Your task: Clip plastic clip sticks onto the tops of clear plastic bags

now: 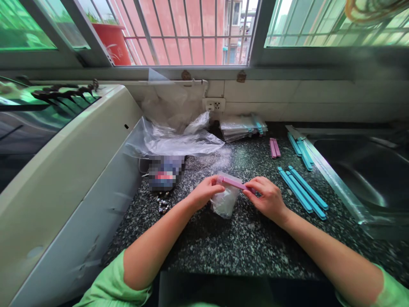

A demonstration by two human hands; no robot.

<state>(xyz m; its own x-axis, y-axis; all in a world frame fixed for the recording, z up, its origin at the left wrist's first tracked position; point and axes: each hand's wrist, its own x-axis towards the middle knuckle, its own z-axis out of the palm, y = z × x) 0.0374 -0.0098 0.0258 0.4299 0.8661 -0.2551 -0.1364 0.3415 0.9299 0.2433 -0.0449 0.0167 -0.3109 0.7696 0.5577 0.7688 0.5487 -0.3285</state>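
A small clear plastic bag (225, 201) with white contents stands on the dark speckled counter (243, 243). A pink sealing clip (234, 183) lies across the bag's top. My left hand (204, 192) pinches the clip's left end and the bag's top. My right hand (267, 198) pinches the clip's right end. Both hands are closed on the clip.
Blue sealing clips (303, 192) lie to the right, more blue clips (300, 150) by the sink (367, 170), two pink clips (275, 147) behind. A stack of bags (239, 127) and crumpled plastic (172, 138) sit at the back. A white appliance (64, 170) stands left. Small beads (162, 205) lie near my left wrist.
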